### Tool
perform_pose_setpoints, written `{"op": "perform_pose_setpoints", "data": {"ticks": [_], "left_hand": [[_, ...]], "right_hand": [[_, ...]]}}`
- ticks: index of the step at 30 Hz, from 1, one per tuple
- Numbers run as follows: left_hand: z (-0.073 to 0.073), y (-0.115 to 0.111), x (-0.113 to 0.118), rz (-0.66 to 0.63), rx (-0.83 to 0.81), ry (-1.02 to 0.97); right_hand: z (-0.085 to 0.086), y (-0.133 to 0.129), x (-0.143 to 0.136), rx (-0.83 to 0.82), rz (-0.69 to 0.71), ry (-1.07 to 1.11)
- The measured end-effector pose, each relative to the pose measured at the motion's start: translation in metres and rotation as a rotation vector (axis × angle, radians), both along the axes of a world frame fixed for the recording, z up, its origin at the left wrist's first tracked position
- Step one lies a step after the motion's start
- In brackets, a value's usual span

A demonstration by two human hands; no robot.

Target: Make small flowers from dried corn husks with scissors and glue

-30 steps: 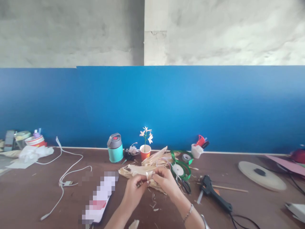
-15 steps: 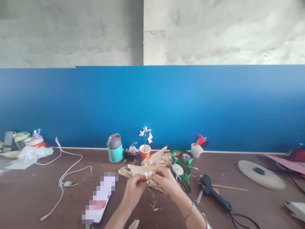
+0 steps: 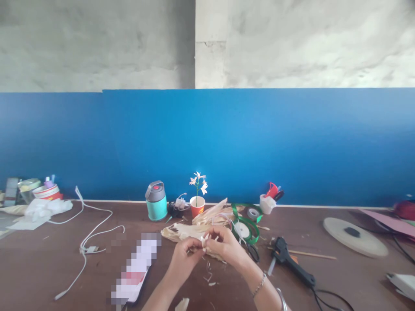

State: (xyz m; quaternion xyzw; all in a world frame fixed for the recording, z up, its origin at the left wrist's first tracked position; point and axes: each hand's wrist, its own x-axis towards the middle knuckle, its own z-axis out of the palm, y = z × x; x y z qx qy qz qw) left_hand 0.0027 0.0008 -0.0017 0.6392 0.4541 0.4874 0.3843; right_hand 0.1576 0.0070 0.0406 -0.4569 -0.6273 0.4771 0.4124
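Observation:
Between my fingertips is a small pale piece (image 3: 204,242) that looks like corn husk, mostly hidden by the fingers. My left hand (image 3: 187,255) pinches it from the left. From the right, my right hand (image 3: 223,245) pinches the same piece, its fingers bent over the top. Just behind both hands lies a heap of dried corn husks (image 3: 181,231). Scissors (image 3: 253,253) with dark handles rest to the right of my right hand, beside a spool of green ribbon (image 3: 254,235). A paper cup (image 3: 197,208) holding a stem of pale flowers (image 3: 198,183) stands beyond the husks.
On the right lie a black glue gun (image 3: 292,261), a wooden stick (image 3: 313,255) and a round pale disc (image 3: 355,237). A phone (image 3: 138,272), white cables (image 3: 84,242) and a turquoise flask (image 3: 156,203) are on the left. A blue panel (image 3: 207,142) borders the table's back.
My hands have shifted slightly, the fingertips closing in around the pale piece so that less of it shows. Everything else on the table stays where it was.

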Motion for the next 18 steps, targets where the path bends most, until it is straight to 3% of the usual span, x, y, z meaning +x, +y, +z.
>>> {"op": "perform_pose_setpoints", "data": {"ticks": [4, 11, 18], "left_hand": [[0.0016, -0.0003, -0.0003, 0.009, -0.007, -0.014], [0.0015, -0.0019, -0.0006, -0.053, -0.07, -0.069], [0.0018, -0.0035, -0.0022, -0.126, -0.162, -0.197]], "right_hand": [[0.0002, 0.0, 0.001, -0.067, -0.014, -0.015], [-0.0026, 0.002, 0.0023, -0.012, -0.013, -0.015], [0.0012, -0.0015, 0.0026, -0.148, 0.017, 0.11]]}}
